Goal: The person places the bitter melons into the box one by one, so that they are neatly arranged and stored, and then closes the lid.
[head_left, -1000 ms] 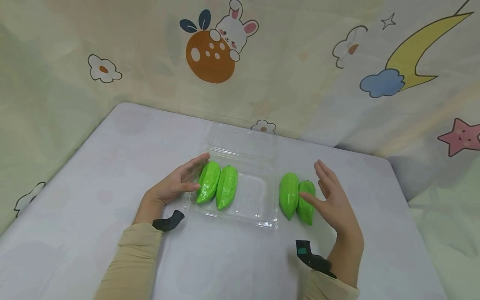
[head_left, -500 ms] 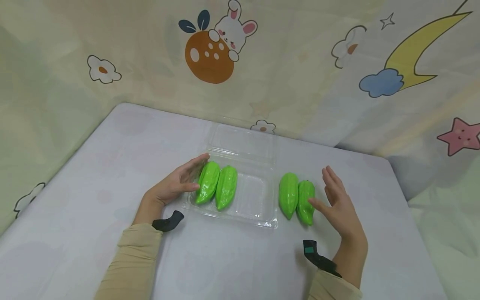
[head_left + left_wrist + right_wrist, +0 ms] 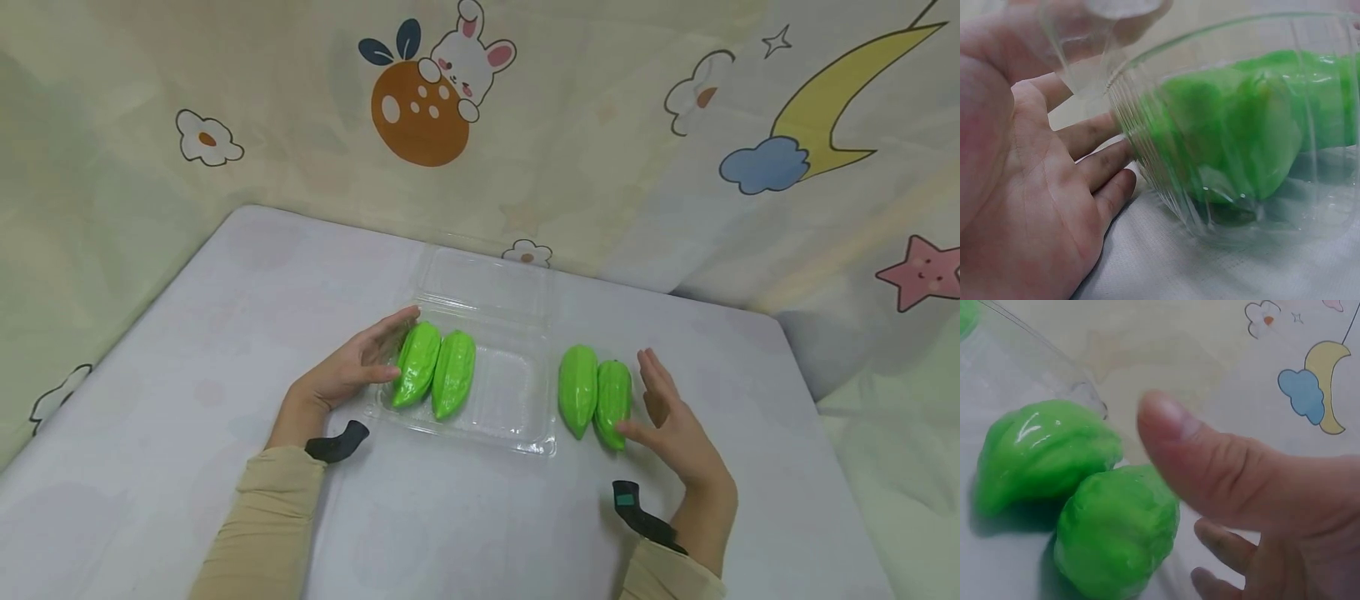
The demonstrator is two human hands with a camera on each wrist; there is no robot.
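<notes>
A clear plastic clamshell box (image 3: 513, 392) stands with its lid folded back. Two bright green, ridged, pointed artificial vegetables lie side by side in its left part, the left one (image 3: 417, 365) and the right one (image 3: 453, 375). My left hand (image 3: 351, 360) rests against the box's left side, its fingers touching the outer wall in the left wrist view. Right of the box, two more green vegetables lie on the table, a left one (image 3: 578, 392) and a right one (image 3: 613, 407). Beside the latter, my right hand (image 3: 675, 429) holds nothing, fingers spread from the thumb (image 3: 1191, 456).
The white-covered table (image 3: 450, 525) bears the box and the vegetables. The transparent lid (image 3: 483, 283) reaches toward the back edge. A printed cloth (image 3: 585, 108) hangs behind the table. Dark curved pieces sit at the left wrist (image 3: 337, 442) and right wrist (image 3: 645, 517).
My right hand has moved slightly right and down, its thumb no longer across the middle of the rightmost vegetable. My left hand, the box and the vegetables look unmoved.
</notes>
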